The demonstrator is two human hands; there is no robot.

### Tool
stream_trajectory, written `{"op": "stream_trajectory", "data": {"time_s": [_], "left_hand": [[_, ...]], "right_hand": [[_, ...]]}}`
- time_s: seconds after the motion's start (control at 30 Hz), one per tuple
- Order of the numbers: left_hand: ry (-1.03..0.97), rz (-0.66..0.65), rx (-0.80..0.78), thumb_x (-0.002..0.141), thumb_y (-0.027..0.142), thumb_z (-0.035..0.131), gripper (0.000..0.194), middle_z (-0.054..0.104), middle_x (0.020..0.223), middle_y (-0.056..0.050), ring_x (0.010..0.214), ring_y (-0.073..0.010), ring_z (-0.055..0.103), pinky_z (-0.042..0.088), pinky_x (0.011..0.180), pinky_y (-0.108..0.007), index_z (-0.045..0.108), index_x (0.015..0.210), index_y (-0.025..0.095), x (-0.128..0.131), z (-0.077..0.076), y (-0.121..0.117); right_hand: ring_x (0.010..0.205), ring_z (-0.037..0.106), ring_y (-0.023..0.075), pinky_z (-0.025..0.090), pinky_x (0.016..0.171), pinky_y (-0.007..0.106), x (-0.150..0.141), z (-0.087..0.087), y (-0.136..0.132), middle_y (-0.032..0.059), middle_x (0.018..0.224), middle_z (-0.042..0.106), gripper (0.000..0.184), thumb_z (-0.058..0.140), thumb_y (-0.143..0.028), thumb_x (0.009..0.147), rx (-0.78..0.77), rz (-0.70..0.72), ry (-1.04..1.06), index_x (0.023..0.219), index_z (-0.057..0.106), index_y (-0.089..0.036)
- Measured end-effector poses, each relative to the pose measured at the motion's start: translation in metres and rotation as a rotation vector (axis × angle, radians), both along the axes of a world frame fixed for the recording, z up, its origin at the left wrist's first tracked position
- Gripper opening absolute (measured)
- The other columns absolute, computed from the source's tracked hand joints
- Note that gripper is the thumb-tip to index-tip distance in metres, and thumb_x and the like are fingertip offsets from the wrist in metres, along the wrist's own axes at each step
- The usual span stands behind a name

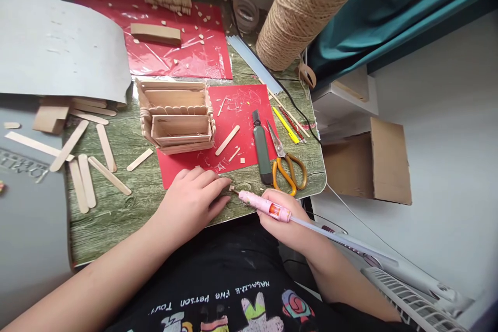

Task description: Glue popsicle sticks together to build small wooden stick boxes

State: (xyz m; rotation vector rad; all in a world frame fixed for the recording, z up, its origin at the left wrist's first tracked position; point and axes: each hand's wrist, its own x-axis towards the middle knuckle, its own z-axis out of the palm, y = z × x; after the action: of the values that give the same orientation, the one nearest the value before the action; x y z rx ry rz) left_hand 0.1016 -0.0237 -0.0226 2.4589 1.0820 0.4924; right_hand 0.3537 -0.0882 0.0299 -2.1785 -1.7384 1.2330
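My right hand (278,218) is closed around a pink hot glue pen (259,203), a long translucent glue stick (330,233) trailing from its back end. Its nozzle touches or nearly touches a tiny cut piece of craft stick (232,188). That piece sits at the thumb and index fingertips of my left hand (194,194), which seem to pinch it just above the table's front edge. Beyond my left hand stands a box built of craft sticks (179,119), with open compartments, partly on a red sheet (249,109).
Orange-handled scissors (286,166) and a green utility knife (262,150) lie by my right hand. Loose craft sticks (109,174) are scattered at left. A twine roll (303,10) stands at the back right. A black cable (272,75) crosses the table.
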Motion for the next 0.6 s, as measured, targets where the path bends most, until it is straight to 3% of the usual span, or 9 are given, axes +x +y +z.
{"op": "stream_trajectory", "data": {"time_s": [0.3,0.6], "left_hand": [[-0.010,0.042,-0.103,0.098,0.031,0.066,0.010,0.073,0.091,-0.004,0.086,-0.0226,0.062,0.042,0.077,-0.039,0.072,0.102,0.024,0.013,0.008,0.003],[0.000,0.061,-0.099,0.098,0.032,0.066,0.010,0.071,0.089,-0.003,0.085,-0.0225,0.061,0.041,0.078,-0.039,0.069,0.099,0.023,0.013,0.007,0.002]], "right_hand": [[0.063,0.051,0.0113,0.033,0.057,0.026,0.001,-0.001,0.002,-0.0056,0.069,0.049,0.021,0.059,-0.017,0.081,0.017,-0.013,0.021,0.068,0.044,-0.022],[0.064,0.050,0.0117,0.033,0.057,0.027,0.002,-0.003,0.000,-0.0056,0.070,0.050,0.020,0.060,-0.019,0.081,0.002,-0.025,0.015,0.069,0.045,-0.022]]}}
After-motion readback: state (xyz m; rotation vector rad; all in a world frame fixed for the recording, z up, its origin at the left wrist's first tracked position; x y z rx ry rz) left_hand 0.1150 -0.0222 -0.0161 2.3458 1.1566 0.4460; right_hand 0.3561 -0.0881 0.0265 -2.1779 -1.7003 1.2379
